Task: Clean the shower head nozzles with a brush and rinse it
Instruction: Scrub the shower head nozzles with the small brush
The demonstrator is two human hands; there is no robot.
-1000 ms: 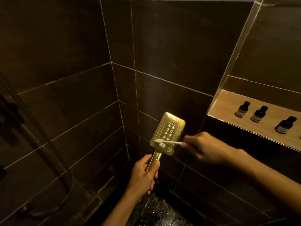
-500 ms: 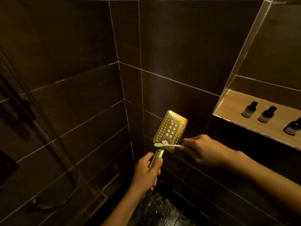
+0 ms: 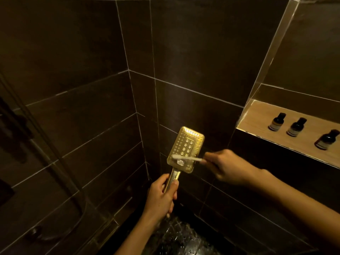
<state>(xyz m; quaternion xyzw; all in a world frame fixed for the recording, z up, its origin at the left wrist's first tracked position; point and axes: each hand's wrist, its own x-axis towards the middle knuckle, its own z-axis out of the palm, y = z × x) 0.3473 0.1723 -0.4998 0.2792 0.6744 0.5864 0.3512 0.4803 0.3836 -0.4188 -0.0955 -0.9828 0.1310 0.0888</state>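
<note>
1. The left hand (image 3: 160, 196) has its fingers (image 3: 156, 183) wrapped tight round the gold handle (image 3: 173, 178), thumb laid up its front.
2. Above that grip the shower head (image 3: 185, 150) stands nearly upright, tilted a little right, nozzle face toward the camera.
3. The right hand (image 3: 226, 166) pinches the end of a white brush (image 3: 185, 158), fingers closed on it just right of the head's right edge.
4. The brush lies across the head's lower part, its bristle end near the left edge, touching the face.
5. Behind the head is a tiled corner (image 3: 147, 126), with open room left of both hands.
6. Right of the right hand a shelf (image 3: 257, 118) edge juts out, carrying three bottles (image 3: 276, 122), well apart from the fingers.
7. Below the left wrist the floor (image 3: 180, 236) looks wet.
</note>
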